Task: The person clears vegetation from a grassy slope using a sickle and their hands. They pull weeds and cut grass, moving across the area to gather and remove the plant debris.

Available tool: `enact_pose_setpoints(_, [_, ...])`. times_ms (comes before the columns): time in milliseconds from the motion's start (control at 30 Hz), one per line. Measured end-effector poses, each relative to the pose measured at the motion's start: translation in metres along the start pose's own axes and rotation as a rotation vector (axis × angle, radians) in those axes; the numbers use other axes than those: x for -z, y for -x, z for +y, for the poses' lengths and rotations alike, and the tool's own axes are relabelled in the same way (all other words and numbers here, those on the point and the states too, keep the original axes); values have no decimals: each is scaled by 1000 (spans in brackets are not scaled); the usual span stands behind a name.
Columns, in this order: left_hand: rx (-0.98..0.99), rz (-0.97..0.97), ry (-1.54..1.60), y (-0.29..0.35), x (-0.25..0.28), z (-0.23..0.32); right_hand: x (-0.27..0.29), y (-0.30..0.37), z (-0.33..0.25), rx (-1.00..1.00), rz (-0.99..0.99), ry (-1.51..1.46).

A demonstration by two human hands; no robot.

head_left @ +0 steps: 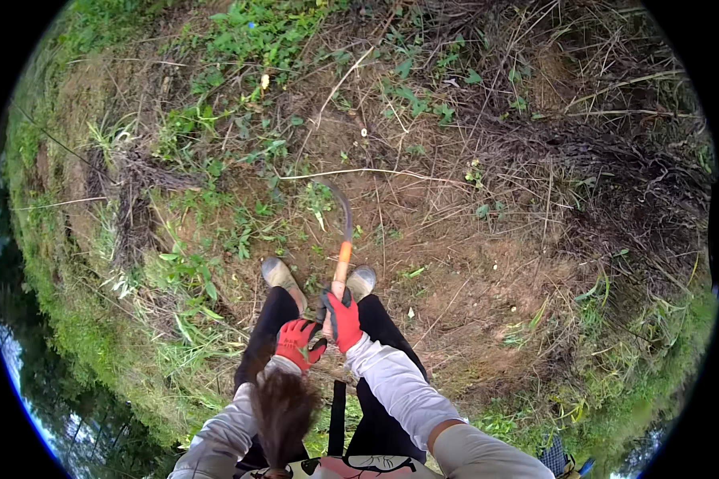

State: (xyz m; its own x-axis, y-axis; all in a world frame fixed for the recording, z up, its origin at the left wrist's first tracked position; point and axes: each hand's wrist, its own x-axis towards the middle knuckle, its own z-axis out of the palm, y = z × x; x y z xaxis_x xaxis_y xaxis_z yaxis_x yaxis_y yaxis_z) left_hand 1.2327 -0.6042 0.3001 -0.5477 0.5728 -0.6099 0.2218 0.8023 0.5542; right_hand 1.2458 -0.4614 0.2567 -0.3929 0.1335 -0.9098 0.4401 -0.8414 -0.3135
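Observation:
My right hand (343, 322), in a red glove with dark finger coating, is closed around the wooden handle of a sickle (345, 259). The sickle has an orange band, and its curved metal blade reaches ahead and bends left over the soil. Close beside the handle's lower end is my left hand (298, 343), gloved alike. Its thumb stands apart from its curled fingers, and a small green bit shows against the glove. Whether it touches the handle is unclear. A long dry stalk (375, 171) lies across the ground by the blade's tip.
My boots (363, 279) stand on bare brown soil (455, 279) with scattered straw. Leafy green weeds (252, 40) grow ahead and to the left. A dark heap of dried plants (615, 168) lies on the right. Tall grass and trees border the left rim.

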Motion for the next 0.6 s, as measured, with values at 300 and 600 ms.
enact_pose_setpoints(300, [744,162,6,197,178,-89,29,209,-49,-209,-2,68])
enact_pose_setpoints(600, [742,295,35,153,316,-27,77,254,-170,215,-166,757])
